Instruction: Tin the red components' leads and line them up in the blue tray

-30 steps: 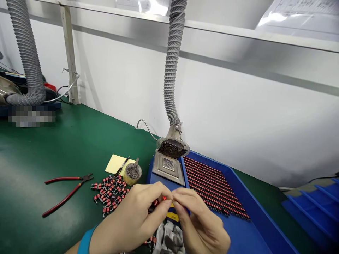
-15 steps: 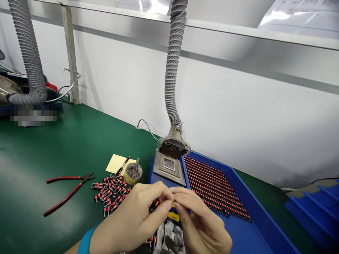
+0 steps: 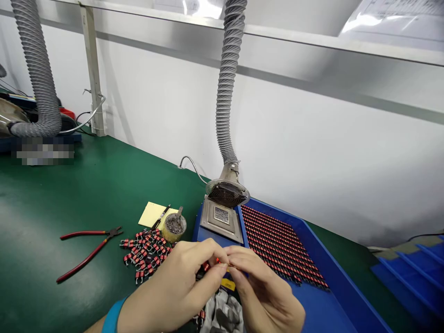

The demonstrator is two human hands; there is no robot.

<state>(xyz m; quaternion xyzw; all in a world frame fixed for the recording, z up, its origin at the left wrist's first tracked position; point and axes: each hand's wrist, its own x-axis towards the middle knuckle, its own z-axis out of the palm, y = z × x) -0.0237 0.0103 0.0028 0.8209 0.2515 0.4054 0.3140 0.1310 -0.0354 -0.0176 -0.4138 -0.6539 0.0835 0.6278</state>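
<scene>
My left hand (image 3: 183, 282) and my right hand (image 3: 265, 289) meet at the fingertips in front of the solder pot (image 3: 222, 222). Thumb and fingers of each are pinched together; whatever lies between them is too small and covered to make out. To the left of my left hand is a loose heap of small red-and-black wound coils (image 3: 147, 254) with bent wire ends, partly covered by that hand. Rows of similar coils (image 3: 277, 240) fill the back of a blue tray (image 3: 333, 296) beyond my right hand.
A fume hood (image 3: 228, 192) on a ribbed hose hangs over the solder pot. Red-handled pliers (image 3: 92, 254) lie open at left. Near the heap are a tub of grey paste (image 3: 174, 226), a pen and yellow paper (image 3: 149, 212). A grey-white glove (image 3: 222, 312) sits below my hands.
Both hands stay nearly in place, with only a slight shift of the fingers. A small red light now shows between the left thumb and forefinger.
</scene>
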